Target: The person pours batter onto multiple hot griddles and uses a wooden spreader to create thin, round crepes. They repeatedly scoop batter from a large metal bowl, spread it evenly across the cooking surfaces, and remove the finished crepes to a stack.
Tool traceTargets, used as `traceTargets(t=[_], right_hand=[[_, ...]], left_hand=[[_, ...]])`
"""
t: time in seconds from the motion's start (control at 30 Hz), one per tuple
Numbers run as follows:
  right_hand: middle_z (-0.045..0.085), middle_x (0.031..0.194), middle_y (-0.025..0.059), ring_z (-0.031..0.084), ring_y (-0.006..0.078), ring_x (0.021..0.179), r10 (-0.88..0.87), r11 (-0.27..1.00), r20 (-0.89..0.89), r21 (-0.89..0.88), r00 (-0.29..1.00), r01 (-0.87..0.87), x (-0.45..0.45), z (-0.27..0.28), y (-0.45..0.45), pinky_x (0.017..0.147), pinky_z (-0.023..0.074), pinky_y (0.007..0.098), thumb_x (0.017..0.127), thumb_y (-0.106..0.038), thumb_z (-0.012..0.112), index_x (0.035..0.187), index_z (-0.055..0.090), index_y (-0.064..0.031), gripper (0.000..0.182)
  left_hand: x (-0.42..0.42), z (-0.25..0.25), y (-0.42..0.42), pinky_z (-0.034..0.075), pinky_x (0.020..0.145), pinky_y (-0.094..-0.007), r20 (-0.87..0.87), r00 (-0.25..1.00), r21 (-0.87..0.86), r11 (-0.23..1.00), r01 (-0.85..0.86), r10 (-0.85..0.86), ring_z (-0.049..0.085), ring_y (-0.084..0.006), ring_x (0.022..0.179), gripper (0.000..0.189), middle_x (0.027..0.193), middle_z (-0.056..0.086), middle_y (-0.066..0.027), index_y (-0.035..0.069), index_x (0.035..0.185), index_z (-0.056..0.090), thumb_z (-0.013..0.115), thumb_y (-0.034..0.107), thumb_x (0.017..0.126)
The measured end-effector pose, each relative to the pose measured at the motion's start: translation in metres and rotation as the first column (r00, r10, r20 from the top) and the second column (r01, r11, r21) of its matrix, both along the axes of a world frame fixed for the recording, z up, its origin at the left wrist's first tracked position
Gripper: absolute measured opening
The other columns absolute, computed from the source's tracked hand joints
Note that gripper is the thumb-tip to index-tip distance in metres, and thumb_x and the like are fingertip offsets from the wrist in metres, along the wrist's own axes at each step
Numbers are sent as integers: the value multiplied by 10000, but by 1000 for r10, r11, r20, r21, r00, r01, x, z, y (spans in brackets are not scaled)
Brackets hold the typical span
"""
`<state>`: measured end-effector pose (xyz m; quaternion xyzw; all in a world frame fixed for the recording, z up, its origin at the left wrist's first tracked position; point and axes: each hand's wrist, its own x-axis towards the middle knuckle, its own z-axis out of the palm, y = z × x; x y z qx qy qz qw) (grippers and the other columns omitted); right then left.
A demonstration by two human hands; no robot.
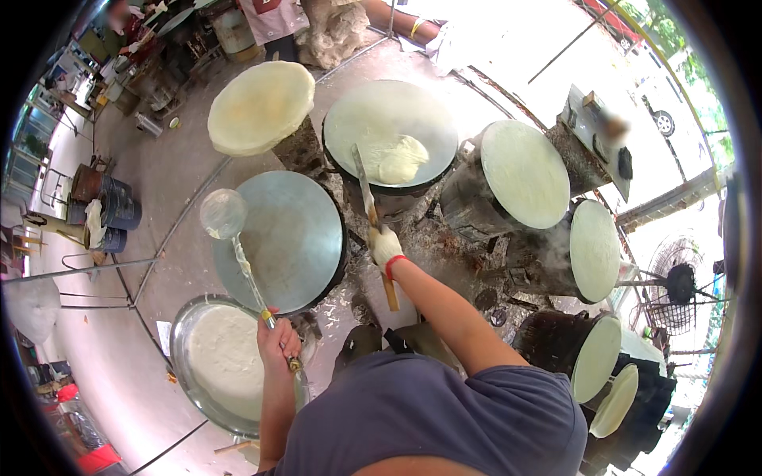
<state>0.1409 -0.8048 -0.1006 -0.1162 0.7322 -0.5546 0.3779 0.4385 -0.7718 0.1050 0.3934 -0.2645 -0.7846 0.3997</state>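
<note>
My left hand (pixel 278 342), bare, grips the handle of a long metal ladle (pixel 224 214). Its batter-smeared bowl is above the left edge of a bare round griddle (pixel 286 238). Below that, a wide metal basin (pixel 178 351) contains pale batter (pixel 229 357). My right hand (pixel 386 245), in a white glove with a red band at the wrist, holds a long flat spreader (pixel 364 178) by its wooden handle. The blade's tip is over the left part of a second griddle (pixel 440 160), beside a mound of soft batter (pixel 405 159). A thin pale layer covers much of that griddle.
Several drum stoves with pale flatbreads (pixel 525 174) curve around my right side, some steaming. A round stack of flatbreads (pixel 262 107) stands at the upper left. A standing fan (pixel 678 282) is at far right. Buckets (pixel 116 205) stand left; people (pixel 128 33) are beyond.
</note>
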Motion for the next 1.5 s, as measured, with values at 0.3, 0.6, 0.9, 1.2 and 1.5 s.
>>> traceTargets(t=[0.3, 0.6, 0.9, 1.2, 1.5], right_hand=[[624, 787, 206, 593, 326, 737, 263, 946, 214, 134, 941, -294, -64, 52, 68, 702, 454, 424, 862, -304, 525, 1054, 595, -11, 358], [629, 837, 235, 620, 375, 828, 504, 864, -429, 267, 750, -428, -197, -44, 105, 744, 469, 438, 889, -285, 455, 1039, 587, -7, 342], [618, 889, 270, 602, 420, 885, 510, 860, -333, 230, 793, -456, -280, 74, 69, 769, 463, 490, 908, -325, 470, 996, 569, -20, 333], [651, 918, 204, 625, 380, 865, 521, 830, -430, 457, 737, -320, -292, 27, 104, 749, 488, 472, 898, -303, 496, 1063, 575, -64, 301], [609, 1111, 200, 580, 332, 1041, 365, 912, -474, 8, 801, -410, -307, -28, 7, 897, 444, 369, 886, -303, 520, 1293, 481, -101, 457]], left_hand=[[-68, 9, 35, 339, 396, -218, -77, 995, -7, 998, 57, -57, 349, -68, 440, 138, 651, 370, 5, 119, 1067, 441, 478, 138, 935], [-189, 19, 71, 347, 426, -211, -143, 989, -7, 999, 45, -46, 376, -80, 510, 165, 721, 402, -9, 90, 1072, 465, 509, 156, 927], [-256, 28, 88, 380, 432, -223, -79, 997, 7, 1000, 24, -23, 409, -102, 571, 157, 828, 445, -40, 64, 1047, 469, 513, 123, 908], [-239, 14, 71, 392, 430, -224, -150, 989, 87, 996, 11, 3, 410, -120, 570, 170, 844, 453, -68, 41, 1065, 468, 494, 94, 906], [-207, 4, 33, 398, 405, -223, -185, 979, 150, 982, 117, -88, 415, -116, 529, 171, 831, 462, -74, 33, 1056, 465, 495, 80, 894]])
